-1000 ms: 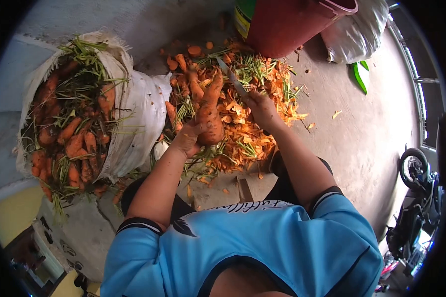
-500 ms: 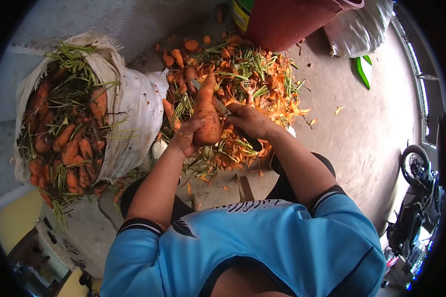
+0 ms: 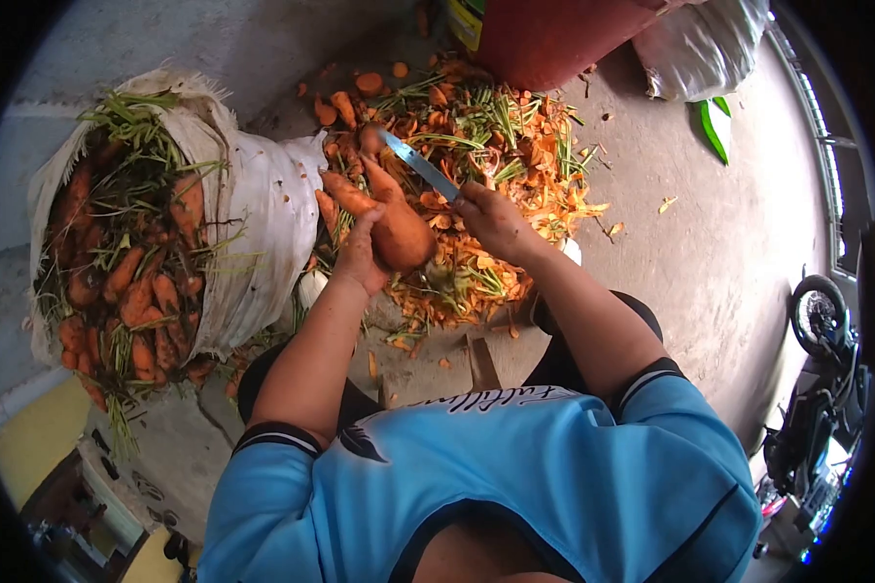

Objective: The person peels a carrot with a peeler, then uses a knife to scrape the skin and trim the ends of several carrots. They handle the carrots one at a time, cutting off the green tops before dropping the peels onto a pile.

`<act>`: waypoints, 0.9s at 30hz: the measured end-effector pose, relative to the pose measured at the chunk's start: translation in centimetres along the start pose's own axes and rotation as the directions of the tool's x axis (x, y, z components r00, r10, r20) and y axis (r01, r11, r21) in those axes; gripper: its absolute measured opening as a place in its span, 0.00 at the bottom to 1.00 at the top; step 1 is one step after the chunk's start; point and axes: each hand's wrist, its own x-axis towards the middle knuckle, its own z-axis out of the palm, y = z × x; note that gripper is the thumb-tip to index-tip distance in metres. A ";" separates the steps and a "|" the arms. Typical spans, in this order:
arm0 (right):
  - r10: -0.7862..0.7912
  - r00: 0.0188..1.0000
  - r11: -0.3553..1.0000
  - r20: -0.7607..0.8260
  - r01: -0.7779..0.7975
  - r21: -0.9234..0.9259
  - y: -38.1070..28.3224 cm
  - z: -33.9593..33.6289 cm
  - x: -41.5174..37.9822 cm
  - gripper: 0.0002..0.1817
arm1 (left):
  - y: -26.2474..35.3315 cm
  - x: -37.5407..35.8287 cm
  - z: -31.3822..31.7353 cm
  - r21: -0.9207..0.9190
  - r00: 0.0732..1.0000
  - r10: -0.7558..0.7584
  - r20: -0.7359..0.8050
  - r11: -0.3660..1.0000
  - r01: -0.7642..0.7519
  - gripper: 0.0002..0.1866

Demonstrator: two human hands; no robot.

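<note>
My left hand (image 3: 362,257) is closed around a large carrot (image 3: 403,238) that splits into two tapering prongs pointing away from me. In my right hand (image 3: 496,222) is a knife (image 3: 420,167), its shiny blade reaching up and left above the carrot, apart from it. The handle is mostly hidden in my fist. Under both hands spreads a pile of peelings and green stalks (image 3: 525,155), with a few carrot pieces (image 3: 369,84) at its far edge.
On the left a white woven sack (image 3: 267,194) lies open, full of carrots (image 3: 151,291) with leafy tops. A dark red bucket (image 3: 564,44) stands beyond the pile, beside another pale sack (image 3: 705,49). A green leaf (image 3: 715,134) lies on the concrete floor. A motorcycle (image 3: 822,379) is at far right.
The carrot has been turned and tilted in my left hand, so both prongs now show. My right hand has lifted the knife off the carrot's side, and its blade is now in plain sight.
</note>
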 end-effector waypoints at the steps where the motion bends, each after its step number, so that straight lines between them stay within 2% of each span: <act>1: -0.050 0.999 0.992 -0.009 0.049 -0.113 0.0 -0.2 0.0 0.11 | 0.3 0.1 0.0 -0.017 1.000 0.003 -0.006 1.000 -0.003 0.23; 4: -0.120 0.988 0.976 0.095 0.134 -0.170 -1.0 0.2 -1.0 0.12 | 0.8 0.4 -0.4 -0.057 0.998 0.002 -0.058 0.998 -0.005 0.22; 7: -0.311 0.946 0.919 0.086 0.323 -0.226 -1.3 1.6 -1.8 0.11 | 0.8 0.1 0.3 -0.062 0.989 0.016 -0.149 0.998 -0.026 0.23; 8: -0.367 0.926 0.889 0.090 0.377 -0.258 -1.3 1.8 -1.9 0.11 | 1.0 -0.2 0.6 -0.063 0.993 -0.003 -0.121 0.998 -0.005 0.22; 12: -0.299 0.940 0.791 0.167 0.342 -0.508 -1.4 2.0 -1.8 0.12 | 1.0 0.1 0.3 -0.110 0.994 -0.101 -0.044 0.989 0.096 0.20; 18: -0.427 0.897 0.723 0.112 0.413 -0.554 -0.9 2.5 -1.5 0.16 | 0.6 0.0 0.3 -0.129 0.987 -0.157 0.035 0.979 0.160 0.19; 23: -0.406 0.913 0.685 0.044 0.336 -0.646 -0.2 3.6 -0.9 0.15 | -0.2 0.1 0.5 -0.145 0.971 -0.236 -0.027 0.962 0.230 0.20; 27: -0.393 0.920 0.672 0.001 0.287 -0.683 0.9 4.3 0.0 0.11 | -1.3 1.3 -0.7 -0.208 0.980 -0.193 -0.040 0.961 0.181 0.18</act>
